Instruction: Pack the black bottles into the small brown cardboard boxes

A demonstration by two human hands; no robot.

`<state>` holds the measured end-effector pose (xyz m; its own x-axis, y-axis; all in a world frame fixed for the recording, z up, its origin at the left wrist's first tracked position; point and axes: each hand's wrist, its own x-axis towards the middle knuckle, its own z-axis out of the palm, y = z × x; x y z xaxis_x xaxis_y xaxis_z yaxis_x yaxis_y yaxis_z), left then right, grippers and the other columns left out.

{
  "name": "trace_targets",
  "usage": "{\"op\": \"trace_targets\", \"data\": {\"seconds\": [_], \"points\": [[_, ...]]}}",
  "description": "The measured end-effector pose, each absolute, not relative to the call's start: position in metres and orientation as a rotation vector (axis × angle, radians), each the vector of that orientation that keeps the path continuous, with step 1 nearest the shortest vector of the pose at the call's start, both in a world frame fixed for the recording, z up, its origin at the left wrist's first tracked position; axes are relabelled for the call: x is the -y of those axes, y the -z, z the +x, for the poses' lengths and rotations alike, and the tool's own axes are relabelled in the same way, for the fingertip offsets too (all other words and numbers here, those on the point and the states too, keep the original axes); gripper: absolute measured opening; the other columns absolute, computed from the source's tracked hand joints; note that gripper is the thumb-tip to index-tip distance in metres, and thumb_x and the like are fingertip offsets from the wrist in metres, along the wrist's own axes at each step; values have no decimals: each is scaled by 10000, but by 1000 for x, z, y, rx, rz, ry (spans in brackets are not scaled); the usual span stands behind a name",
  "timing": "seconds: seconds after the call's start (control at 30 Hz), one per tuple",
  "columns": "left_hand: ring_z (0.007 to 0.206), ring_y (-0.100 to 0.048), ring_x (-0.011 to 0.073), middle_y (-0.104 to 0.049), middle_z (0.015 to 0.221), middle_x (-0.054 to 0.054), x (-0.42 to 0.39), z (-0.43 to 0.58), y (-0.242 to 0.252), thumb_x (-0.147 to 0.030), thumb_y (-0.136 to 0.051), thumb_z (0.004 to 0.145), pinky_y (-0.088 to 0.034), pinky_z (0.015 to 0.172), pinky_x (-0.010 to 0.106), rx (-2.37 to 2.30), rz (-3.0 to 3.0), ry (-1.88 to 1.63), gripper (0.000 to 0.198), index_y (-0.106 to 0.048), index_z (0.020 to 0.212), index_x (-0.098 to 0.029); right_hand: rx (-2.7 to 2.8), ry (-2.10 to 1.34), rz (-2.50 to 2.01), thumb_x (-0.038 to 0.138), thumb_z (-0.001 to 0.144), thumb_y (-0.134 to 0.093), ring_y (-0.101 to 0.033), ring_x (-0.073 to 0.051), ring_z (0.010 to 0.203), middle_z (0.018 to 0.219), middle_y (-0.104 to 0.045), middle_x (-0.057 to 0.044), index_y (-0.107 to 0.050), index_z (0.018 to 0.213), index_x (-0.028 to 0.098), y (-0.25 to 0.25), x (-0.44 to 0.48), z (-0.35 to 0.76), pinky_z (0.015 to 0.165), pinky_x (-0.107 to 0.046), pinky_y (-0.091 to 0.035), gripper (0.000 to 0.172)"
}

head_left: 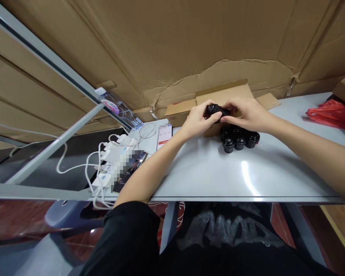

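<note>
Both hands meet above the far part of the table, in front of an open cardboard box (pixel 222 92). Between them is a glossy black cylindrical part (pixel 217 110) with ridges, lying roughly sideways. My left hand (pixel 199 119) is closed around its left end, thumb along the near side. My right hand (pixel 244 112) pinches its right end with thumb and fingers. Just below the hands, several similar black round parts (pixel 239 142) stand grouped on the table (pixel 207 172); a small red spot shows on the rightmost. The box's inside is mostly hidden by my hands.
To the left lie a phone (pixel 164 135) with a timer on its screen, a dark phone (pixel 132 172), and a white power strip (pixel 104 168) with tangled cables. A water bottle (pixel 120 108) leans by the metal frame (pixel 57 142). A red plastic bag (pixel 330 114) lies far right.
</note>
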<state>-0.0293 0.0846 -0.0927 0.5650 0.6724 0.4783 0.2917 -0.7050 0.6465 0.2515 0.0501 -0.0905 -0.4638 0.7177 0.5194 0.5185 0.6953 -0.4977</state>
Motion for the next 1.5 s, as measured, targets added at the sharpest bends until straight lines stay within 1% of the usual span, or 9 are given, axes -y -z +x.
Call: {"op": "trace_targets", "data": {"seconds": [0.13,0.2,0.37,0.5,0.63,0.77,1.07,1.27,1.5], "points": [[792,-665,208,-702,874,-6,-84,-26,100,-824,-820,1101,-546,748,352,-831,2369,-1062,571,-734,1108,-259,2208,-312,-947,633,1045,-870,-848,-460,1075,1191,-906,-161,-784,1195,294,92,-49,250,985,-622,-691,381],[815,-681,207,-743,927,8,-86,-27,101,-797,-820,1104,-562,764,351,-802,2377,-1055,551,-751,1170,-255,2197,-307,-951,627,1034,-868,-840,-451,1049,1165,-899,-157,-751,1165,295,92,-48,250,965,-612,-685,376],[828,-727,208,-843,1175,77,-92,-33,99,-946,-686,1170,-605,778,370,-697,2405,-998,745,-721,1483,-271,2136,-368,-977,704,1043,-888,-818,-406,945,1098,-901,-123,-756,1175,299,86,-46,252,903,-567,-676,446],[956,-802,255,-862,1260,110,-93,-38,95,-1022,-612,1176,-656,878,408,-686,2443,-926,805,-699,1503,-291,2176,-412,-969,752,1110,-827,-825,-404,958,1118,-915,-116,-792,1247,304,83,-47,255,909,-560,-682,469],[955,-809,266,-865,1197,102,-95,-41,95,-1059,-617,1150,-638,883,408,-706,2480,-859,858,-700,1515,-287,2238,-413,-936,785,1140,-794,-843,-414,1004,1170,-934,-122,-811,1303,311,86,-52,257,924,-561,-693,501],[1139,-869,311,-889,1307,154,-101,-44,98,-1077,-579,1151,-649,999,412,-689,2555,-832,933,-696,1562,-248,2269,-390,-925,755,1126,-789,-852,-419,1023,1211,-933,-150,-802,1319,290,90,-54,257,946,-572,-702,504],[1221,-886,364,-877,1469,207,-99,-46,102,-929,-537,1242,-665,1028,456,-700,2627,-768,794,-633,1622,-238,2263,-411,-933,743,1071,-838,-869,-454,1087,1259,-932,-176,-787,1272,286,89,-55,259,1004,-612,-712,501],[1206,-878,350,-898,1425,175,-98,-46,100,-673,-669,1230,-666,1017,446,-734,2598,-717,589,-650,1625,-236,2300,-373,-950,761,1130,-792,-876,-451,1136,1294,-938,-162,-800,1329,301,95,-59,262,1037,-609,-708,501],[1158,-862,325,-897,1391,163,-101,-44,103,-578,-705,1182,-650,1030,432,-748,2596,-733,546,-656,1591,-219,2313,-352,-975,743,1153,-753,-881,-478,1091,1232,-941,-176,-791,1333,296,100,-63,260,969,-619,-706,483]]}}
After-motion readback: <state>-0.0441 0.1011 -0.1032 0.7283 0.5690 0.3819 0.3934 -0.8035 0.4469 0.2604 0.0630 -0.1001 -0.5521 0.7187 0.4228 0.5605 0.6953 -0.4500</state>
